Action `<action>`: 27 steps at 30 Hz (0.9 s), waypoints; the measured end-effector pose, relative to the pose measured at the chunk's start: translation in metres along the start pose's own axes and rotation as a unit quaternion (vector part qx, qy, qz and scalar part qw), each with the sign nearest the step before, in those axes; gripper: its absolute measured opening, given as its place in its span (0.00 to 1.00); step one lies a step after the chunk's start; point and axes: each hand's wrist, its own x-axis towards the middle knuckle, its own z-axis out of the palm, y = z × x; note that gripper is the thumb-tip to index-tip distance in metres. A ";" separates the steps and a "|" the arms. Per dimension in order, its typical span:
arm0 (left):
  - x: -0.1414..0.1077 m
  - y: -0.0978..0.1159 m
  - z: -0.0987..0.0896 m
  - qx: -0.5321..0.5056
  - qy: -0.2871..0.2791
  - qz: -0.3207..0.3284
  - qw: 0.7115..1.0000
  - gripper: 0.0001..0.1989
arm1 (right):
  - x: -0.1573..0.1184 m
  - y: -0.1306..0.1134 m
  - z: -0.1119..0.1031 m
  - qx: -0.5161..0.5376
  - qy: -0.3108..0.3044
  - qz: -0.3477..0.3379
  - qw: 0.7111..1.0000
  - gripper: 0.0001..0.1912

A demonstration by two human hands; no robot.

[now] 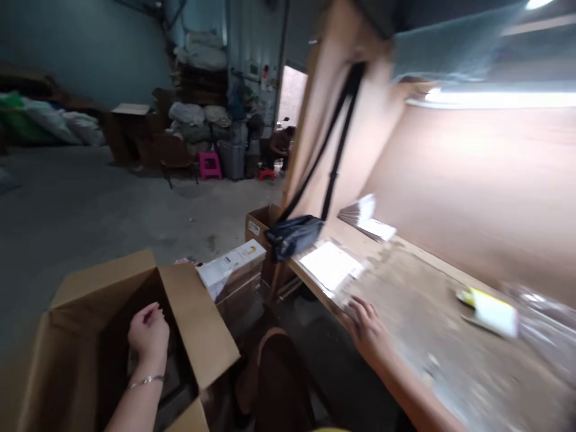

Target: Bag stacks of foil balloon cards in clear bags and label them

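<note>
My left hand [149, 331], with a bracelet at the wrist, is over the inside of an open cardboard box [198, 324]. Its fingers are curled in and nothing shows in them. Dark contents lie low in the box, too dim to make out. On the right, my right hand [365, 324] rests at the front edge of the worktable [405, 300], fingers apart and holding nothing visible. Just beyond its fingertips lie a bright white sheet [332, 265] and some clear plastic, blurred by motion.
A black shoulder bag [294, 235] hangs by its strap at the table's corner post. White boxes [234, 264] are stacked beside the open box. A yellow-and-white item [492, 312] lies on the table. Further off are a pink stool [209, 165] and a seated person [279, 147].
</note>
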 end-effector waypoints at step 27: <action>-0.344 0.293 0.487 0.029 -0.607 0.437 0.663 0.22 | 0.116 0.234 -0.078 0.032 -0.162 0.276 0.947 0.30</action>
